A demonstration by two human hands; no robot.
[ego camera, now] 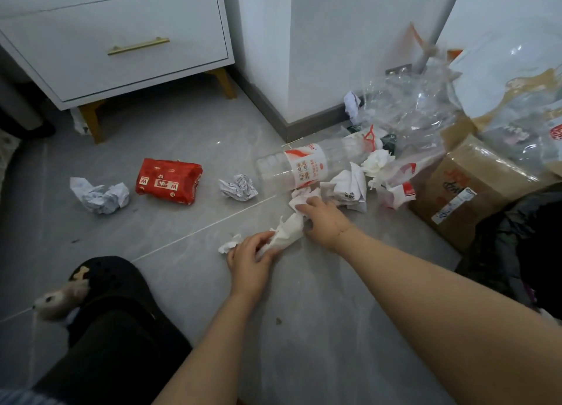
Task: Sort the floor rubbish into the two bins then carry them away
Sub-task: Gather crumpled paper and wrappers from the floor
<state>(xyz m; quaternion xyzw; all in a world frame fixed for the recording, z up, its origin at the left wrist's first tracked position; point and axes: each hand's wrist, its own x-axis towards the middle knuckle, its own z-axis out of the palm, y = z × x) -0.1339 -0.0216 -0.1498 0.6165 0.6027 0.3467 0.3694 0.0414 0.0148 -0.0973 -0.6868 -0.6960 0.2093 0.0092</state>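
Rubbish lies scattered on the grey tiled floor. My left hand (249, 260) grips the near end of a crumpled white tissue (287, 231). My right hand (324, 220) holds the far end of the same tissue and touches another white scrap (302, 196). Behind them lies a clear plastic bottle (299, 166) with a red and white label. A red wrapper (168, 181) and two crumpled paper balls (100, 195) (238, 187) lie to the left. More crumpled paper (349, 187) and tissue (378, 161) sit by the bottle. A black bin bag (517, 243) shows at the right edge.
A white bedside drawer unit (115, 42) on gold legs stands at the back left. A white wall corner (304, 70) rises behind the bottle. Clear plastic wrap (410, 106) and a cardboard box (465, 188) crowd the right. My black slipper (109, 286) rests at the lower left.
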